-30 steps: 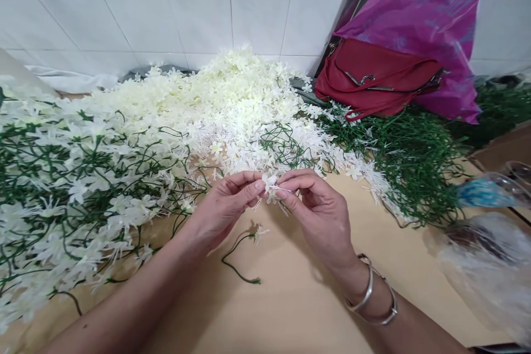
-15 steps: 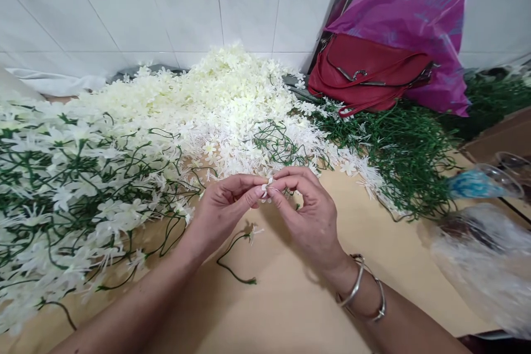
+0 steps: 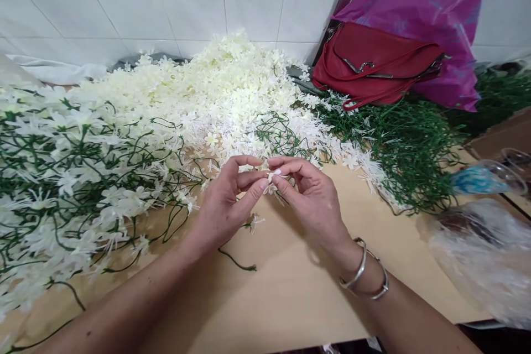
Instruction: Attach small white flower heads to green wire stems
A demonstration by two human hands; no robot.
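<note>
My left hand and my right hand meet over the tan table, fingertips pinched together on a small white artificial flower. A thin green stem with a white flower at its end lies on the table just below my hands. Right behind them is a heap of loose white flower heads. Finished green stems with white flowers are piled at the left. Two silver bangles circle my right wrist.
A pile of bare green stems lies at the right. A red handbag and a purple plastic bag lean on the white tiled wall. Clear plastic bags sit at the right edge, beside a brown box.
My hands have stayed pinched on the small flower, shifting slightly up and turning it; the view has tilted down a little.
</note>
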